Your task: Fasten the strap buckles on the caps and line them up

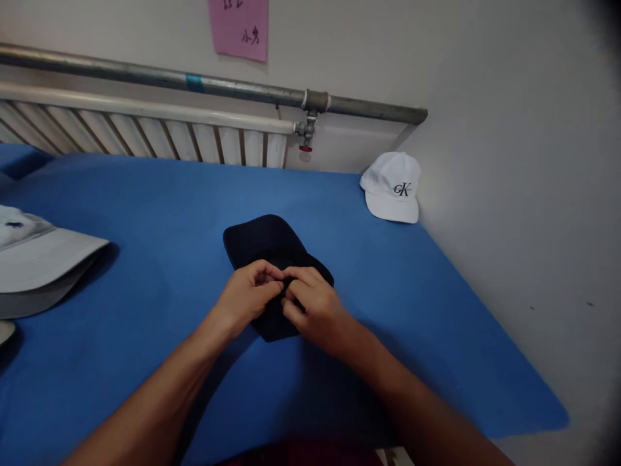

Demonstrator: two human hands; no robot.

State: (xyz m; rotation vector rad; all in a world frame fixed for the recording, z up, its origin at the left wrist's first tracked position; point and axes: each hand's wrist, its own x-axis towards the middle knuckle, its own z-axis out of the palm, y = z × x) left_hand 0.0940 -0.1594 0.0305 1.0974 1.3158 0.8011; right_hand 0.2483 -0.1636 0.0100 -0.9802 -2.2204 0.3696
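A dark navy cap (266, 237) lies on the blue table in front of me, its brim pointing away and to the left. My left hand (250, 291) is closed in a pinch on the near part of the cap. From the other side my right hand (313, 298) grips the same part, with its fingertips almost meeting those of my left hand. The small piece of the cap between my fingers is dark and mostly hidden.
A blue-covered table (160, 194) runs back to a white radiator (179, 139) and metal pipe (145, 74). At the back right corner, by the wall, sits a white cap (392, 184) with black letters. Light caps (53, 259) lie stacked at the left. A pink note (240, 29) hangs above.
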